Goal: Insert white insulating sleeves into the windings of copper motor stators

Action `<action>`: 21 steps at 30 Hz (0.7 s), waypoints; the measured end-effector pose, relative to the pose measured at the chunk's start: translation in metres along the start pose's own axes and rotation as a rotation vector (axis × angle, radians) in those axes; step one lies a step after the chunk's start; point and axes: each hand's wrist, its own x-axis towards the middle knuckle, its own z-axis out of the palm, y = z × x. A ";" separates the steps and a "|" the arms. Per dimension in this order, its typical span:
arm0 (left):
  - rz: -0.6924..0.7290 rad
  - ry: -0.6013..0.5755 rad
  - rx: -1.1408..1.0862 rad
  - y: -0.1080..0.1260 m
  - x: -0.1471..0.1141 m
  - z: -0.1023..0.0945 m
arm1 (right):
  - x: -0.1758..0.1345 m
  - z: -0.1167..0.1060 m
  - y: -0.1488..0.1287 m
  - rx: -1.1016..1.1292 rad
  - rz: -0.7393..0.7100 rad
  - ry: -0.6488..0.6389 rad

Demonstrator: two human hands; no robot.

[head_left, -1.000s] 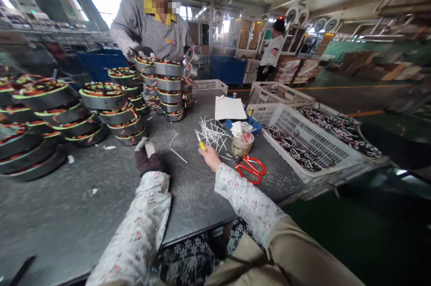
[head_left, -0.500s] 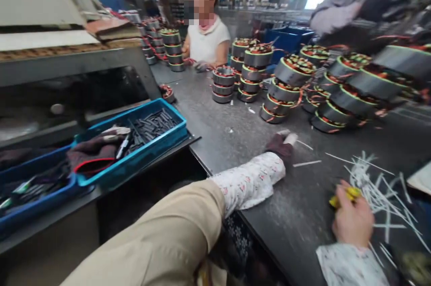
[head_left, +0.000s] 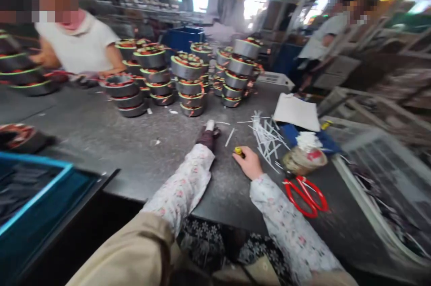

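My left hand [head_left: 209, 136], in a dark glove with pale fingertips, reaches over the dark table in front of the stator stacks. Its fingers look stretched out, with nothing visible in them, though they are blurred. My bare right hand [head_left: 251, 163] is closed around a small yellow-handled tool [head_left: 239, 151]; the tool's working end is hidden. Just right of that hand lies a loose pile of thin white strips [head_left: 266, 135]. A single white strip [head_left: 230, 137] lies between my hands. Beyond them stand stacked motor stators [head_left: 188, 68] with copper windings.
Red-handled scissors [head_left: 305, 196] and a tub [head_left: 305, 160] with white material sit to the right. A pale crate [head_left: 363, 205] borders the table there. At left are a blue bin [head_left: 37, 200] of black pieces and a lone stator [head_left: 22, 138]. A co-worker [head_left: 79, 43] sits across.
My view has swung right, bringing the scissors, tub and crate into sight. My right hand still holds the yellow-handled tool and now appears closer to my left hand.
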 end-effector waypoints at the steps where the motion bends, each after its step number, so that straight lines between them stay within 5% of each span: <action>1: -0.023 0.010 -0.017 -0.002 0.003 0.000 | 0.001 0.000 0.002 0.006 -0.005 0.018; 5: -0.058 0.049 -0.082 -0.008 0.007 -0.001 | -0.001 -0.002 0.001 0.045 -0.007 0.052; 13: -0.061 0.072 -0.157 -0.008 0.009 0.001 | -0.003 0.005 0.006 0.090 0.071 -0.100; 21: -0.032 0.102 -0.158 -0.008 0.007 0.004 | -0.003 0.005 0.003 0.121 0.069 0.032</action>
